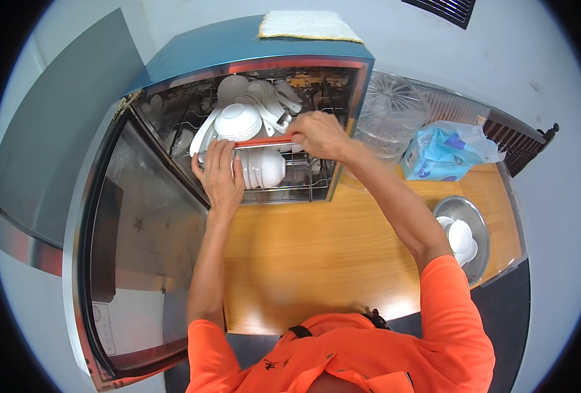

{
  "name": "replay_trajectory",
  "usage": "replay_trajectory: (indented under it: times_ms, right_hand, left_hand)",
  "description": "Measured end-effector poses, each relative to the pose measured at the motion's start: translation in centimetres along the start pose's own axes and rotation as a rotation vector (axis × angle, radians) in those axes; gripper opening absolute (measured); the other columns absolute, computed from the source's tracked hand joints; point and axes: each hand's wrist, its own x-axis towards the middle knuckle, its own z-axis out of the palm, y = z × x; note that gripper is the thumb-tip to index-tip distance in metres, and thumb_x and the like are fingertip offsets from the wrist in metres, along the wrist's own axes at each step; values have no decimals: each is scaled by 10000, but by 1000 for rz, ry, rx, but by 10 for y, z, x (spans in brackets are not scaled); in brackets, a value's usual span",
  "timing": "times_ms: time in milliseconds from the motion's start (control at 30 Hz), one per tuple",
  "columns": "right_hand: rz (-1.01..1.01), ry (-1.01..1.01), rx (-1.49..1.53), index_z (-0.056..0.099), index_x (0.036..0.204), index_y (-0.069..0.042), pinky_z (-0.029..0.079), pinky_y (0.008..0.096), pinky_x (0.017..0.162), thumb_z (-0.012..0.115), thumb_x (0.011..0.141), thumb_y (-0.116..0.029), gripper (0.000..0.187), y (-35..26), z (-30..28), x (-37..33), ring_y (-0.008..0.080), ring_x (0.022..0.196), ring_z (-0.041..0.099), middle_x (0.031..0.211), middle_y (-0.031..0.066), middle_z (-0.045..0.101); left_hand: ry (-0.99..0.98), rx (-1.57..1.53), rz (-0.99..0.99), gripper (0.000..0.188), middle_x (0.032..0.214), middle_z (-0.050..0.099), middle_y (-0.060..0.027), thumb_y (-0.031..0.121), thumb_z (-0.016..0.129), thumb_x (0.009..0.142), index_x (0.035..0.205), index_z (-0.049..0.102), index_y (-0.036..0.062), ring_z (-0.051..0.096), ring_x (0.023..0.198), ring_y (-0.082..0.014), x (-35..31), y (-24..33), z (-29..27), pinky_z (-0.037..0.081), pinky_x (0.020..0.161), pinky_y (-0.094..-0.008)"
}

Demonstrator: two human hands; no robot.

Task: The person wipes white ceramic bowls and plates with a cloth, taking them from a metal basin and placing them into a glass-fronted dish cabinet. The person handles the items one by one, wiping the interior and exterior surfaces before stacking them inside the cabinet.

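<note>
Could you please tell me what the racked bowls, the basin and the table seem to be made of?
Bowls: probably glazed ceramic, being white and glossy, though plastic is possible.
Basin: likely smooth metal, from its silvery sheen.
Table: wood or wood-look laminate, yellow-brown, shiny.

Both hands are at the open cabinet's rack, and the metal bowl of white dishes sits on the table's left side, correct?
Not quite: in the head view, the metal bowl of white dishes sits on the right of the table. The left hand and right hand are at the rack.

Left grip [223,175] stretches forward; right grip [319,135] curls inward.
</note>
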Motion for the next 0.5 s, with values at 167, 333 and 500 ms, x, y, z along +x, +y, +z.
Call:
replay_trajectory:
  times_ms: [167,333,500]
  right_hand:
    - [144,-16,61,697,925,-62,486,425,769,554,815,-106,185,7,4,0,323,908,627,883,163,669]
    - [116,39,-165,689,802,-49,513,423,736,589,689,-42,151,7,0,-5,331,855,642,844,189,658]
    - [-117,422,-255,658,736,-24,516,400,692,614,554,-24,188,-23,-5,-23,300,815,627,790,160,637]
  left_hand:
    - [5,34,-1,297,1144,570,-74,124,583,837,1129,585,73,489,1169,-248,3,3,-1,180,1041,-533]
    - [-30,49,4,277,1140,559,-70,152,589,840,1110,594,94,496,1138,-229,7,14,3,206,1016,-513]
    - [-59,160,40,329,1204,552,-55,171,599,836,1161,571,127,476,1172,-197,4,-1,1,250,961,-456]
